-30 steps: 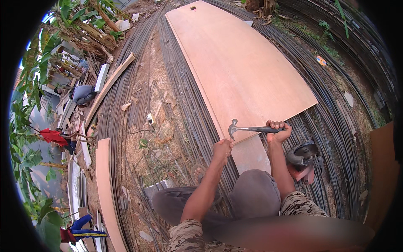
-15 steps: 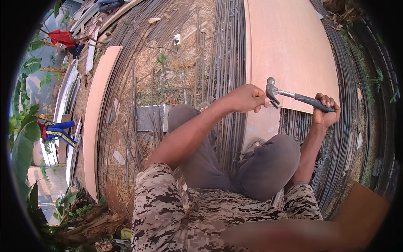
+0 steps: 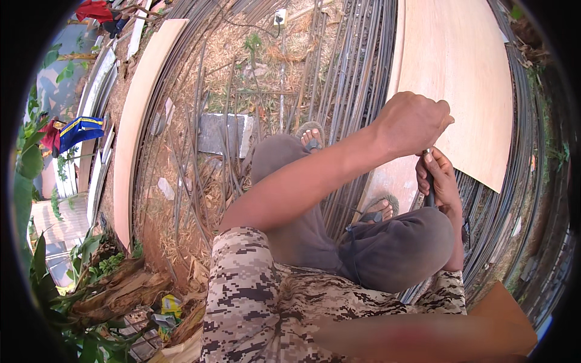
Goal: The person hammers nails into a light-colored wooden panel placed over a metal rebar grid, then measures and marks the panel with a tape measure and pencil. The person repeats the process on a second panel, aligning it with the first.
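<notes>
My left hand is closed in a fist over the pale plywood sheet, directly above my right hand; what its fingers hold is hidden. My right hand grips the hammer's dark handle, which stands roughly upright below my left hand. The hammer's head is out of sight behind my left hand. A narrower board lies under the sheet's near end, beside my sandalled feet and bent knees.
Long steel rods cover the ground on both sides. A grey block lies left of my feet, a long board farther left. A white socket has a cable. Red and blue clothing is at the left among plants.
The view has swung downward and leftward. The hammer has turned from sideways to upright. My left hand has risen over my right hand and now covers where the head was.
</notes>
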`<state>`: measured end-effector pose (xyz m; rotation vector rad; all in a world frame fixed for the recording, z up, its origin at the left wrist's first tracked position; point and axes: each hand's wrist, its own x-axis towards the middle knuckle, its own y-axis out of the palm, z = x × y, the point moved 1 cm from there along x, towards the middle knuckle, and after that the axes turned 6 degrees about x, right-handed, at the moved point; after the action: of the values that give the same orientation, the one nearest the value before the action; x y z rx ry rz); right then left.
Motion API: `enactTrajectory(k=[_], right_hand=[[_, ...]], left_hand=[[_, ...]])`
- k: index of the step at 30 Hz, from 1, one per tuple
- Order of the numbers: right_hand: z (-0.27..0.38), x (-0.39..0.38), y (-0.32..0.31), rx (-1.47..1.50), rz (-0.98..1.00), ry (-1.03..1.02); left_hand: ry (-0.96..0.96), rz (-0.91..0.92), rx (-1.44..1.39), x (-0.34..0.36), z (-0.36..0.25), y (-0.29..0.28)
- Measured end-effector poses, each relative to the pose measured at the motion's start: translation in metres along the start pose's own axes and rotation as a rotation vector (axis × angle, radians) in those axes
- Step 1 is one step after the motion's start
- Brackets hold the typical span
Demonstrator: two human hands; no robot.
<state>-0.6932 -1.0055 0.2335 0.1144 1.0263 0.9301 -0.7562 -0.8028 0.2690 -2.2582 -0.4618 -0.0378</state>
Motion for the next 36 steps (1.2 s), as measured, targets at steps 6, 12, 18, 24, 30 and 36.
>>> enactTrajectory(k=[6,12,18,24,30,36], right_hand=[[-0.002,0.022,0.018,-0.062,-0.071,-0.204],[-0.006,0.034,0.024,0.335,0.353,-0.14],[-0.012,0.038,0.035,0.566,0.189,-0.002],[-0.015,0.037,0.042,0.387,0.075,-0.065],[-0.025,0.04,0.028,0.566,0.114,-0.05],[-0.026,0.026,0.004,0.24,-0.115,-0.09]], left_hand=[[-0.179,0.049,-0.468,0.007,0.034,-0.02],[-0.563,0.363,-1.286,0.026,0.049,-0.039],[-0.091,-0.233,-0.096,0.004,0.054,0.005],[-0.645,-0.149,-0.667,-0.007,0.087,0.016],[-0.169,-0.509,-0.027,-0.016,0.066,0.043],[-0.527,0.047,-0.239,-0.032,0.081,0.061]])
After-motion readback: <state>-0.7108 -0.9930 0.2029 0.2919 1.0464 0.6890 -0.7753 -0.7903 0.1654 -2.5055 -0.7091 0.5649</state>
